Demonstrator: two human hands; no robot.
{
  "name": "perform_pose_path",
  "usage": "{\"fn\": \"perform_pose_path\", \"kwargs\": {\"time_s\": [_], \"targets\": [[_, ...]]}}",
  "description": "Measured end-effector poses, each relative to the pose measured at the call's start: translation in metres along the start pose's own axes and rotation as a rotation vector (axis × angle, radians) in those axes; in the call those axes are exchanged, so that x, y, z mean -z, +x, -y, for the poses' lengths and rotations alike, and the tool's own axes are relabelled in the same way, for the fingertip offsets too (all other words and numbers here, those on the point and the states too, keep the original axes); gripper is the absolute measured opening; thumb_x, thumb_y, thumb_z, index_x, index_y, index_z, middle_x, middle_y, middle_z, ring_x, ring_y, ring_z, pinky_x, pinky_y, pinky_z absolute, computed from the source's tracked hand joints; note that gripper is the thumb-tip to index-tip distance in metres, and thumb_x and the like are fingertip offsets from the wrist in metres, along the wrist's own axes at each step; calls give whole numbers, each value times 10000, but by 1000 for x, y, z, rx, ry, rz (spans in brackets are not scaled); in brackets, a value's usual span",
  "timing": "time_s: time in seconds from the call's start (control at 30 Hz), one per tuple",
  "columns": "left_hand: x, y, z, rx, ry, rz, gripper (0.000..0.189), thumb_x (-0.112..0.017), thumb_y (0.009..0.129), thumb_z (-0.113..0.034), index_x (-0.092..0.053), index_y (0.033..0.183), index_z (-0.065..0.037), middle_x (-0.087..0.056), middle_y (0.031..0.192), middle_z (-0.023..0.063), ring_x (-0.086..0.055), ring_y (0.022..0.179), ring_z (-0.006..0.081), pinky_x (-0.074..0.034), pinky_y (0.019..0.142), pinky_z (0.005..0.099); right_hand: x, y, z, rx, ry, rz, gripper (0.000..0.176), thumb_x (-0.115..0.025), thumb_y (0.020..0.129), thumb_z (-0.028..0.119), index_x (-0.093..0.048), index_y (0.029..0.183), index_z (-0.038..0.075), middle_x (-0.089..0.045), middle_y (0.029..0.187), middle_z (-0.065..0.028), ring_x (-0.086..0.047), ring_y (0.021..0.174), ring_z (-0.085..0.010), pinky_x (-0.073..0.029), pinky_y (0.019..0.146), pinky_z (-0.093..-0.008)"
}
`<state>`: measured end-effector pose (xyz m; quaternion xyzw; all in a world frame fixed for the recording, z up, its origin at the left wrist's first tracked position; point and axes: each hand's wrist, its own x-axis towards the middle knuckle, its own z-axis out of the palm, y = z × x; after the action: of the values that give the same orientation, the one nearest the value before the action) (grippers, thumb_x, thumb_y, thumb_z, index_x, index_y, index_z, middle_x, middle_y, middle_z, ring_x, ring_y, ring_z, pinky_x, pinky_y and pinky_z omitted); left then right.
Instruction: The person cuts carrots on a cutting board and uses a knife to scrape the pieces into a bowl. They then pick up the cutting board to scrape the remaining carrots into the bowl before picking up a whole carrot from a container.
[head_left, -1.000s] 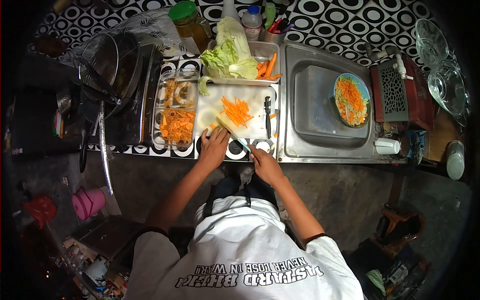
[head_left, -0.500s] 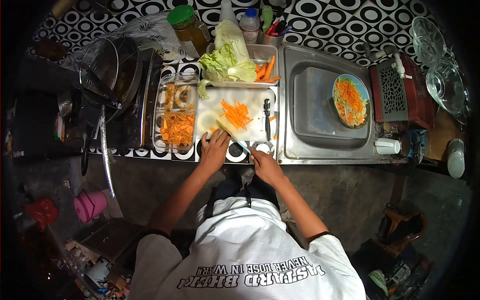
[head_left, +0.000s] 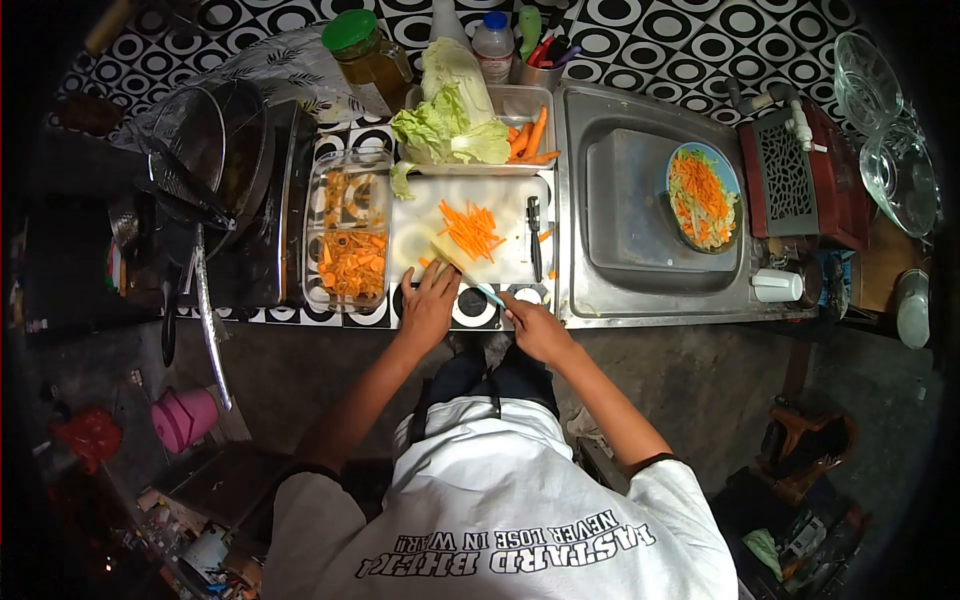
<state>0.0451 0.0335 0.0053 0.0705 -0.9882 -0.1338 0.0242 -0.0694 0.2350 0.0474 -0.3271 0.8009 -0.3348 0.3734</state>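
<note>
The right hand [head_left: 536,328] is closed around the light-blue handle of a knife [head_left: 488,293], its blade angled over the near edge of a white rectangular cutting board [head_left: 412,212]. The left hand [head_left: 430,300] has its fingers bent beside the blade, by small orange carrot pieces [head_left: 425,262]; whether it grips any, I cannot tell. Thin orange carrot strips [head_left: 470,230] lie heaped on the board just beyond the knife.

The board sits on a counter of black-and-white circle-patterned tiles [head_left: 475,308], between a clear compartmented container [head_left: 350,265] and a stainless-steel sink [head_left: 600,308]. Similar patterning covers the wall [head_left: 650,45]; the floor [head_left: 690,370] is dark grey, with a pink bucket [head_left: 184,418] at left.

On the white shirt [head_left: 480,500], upside down, “NEVER LOSE IN WAR!!” reads clearly; the larger line is partly lost in folds. The blue-capped clear bottle's label [head_left: 496,68] is too small to read.
</note>
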Motion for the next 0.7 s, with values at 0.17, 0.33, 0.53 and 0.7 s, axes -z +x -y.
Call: {"fn": "perform_pose_path", "kwargs": {"time_s": [0.17,0.33,0.53,0.7], "targets": [[3,0,0,-10,3,-1,402,-559,883,-88,-577,1283,-52,-571,1306,93,-413,1334,286,-216,1071,582,-6,13,-6,77,1,-45,383,-489,957,125,-510,1333,53,-643,998,-256,-615,933,-431,-469,794,-500],[3,2,1,-19,-14,-26,349,-565,881,-97,-613,1222,-44,-580,1273,95,-423,1321,287,-229,1054,591,-17,34,0,86,-107,-50,393,-488,953,130,-497,1340,64,-641,1031,-251,-623,926,-425,-480,803,-499],[-2,0,0,-8,13,-64,328,-589,856,-97,-620,1180,-52,-573,1264,94,-437,1305,285,-251,1039,589,-27,44,10,157,-261,-158,405,-520,946,144,-518,1351,122,-636,946,-191,-641,808,-401,-510,693,-481],[-3,-2,-4,7,45,-95,389,-604,864,-115,-589,1251,-68,-553,1330,86,-432,1321,277,-246,1050,580,-15,29,16,128,-228,-203,391,-515,949,131,-533,1339,103,-636,959,-189,-633,839,-396,-506,721,-460]]}}
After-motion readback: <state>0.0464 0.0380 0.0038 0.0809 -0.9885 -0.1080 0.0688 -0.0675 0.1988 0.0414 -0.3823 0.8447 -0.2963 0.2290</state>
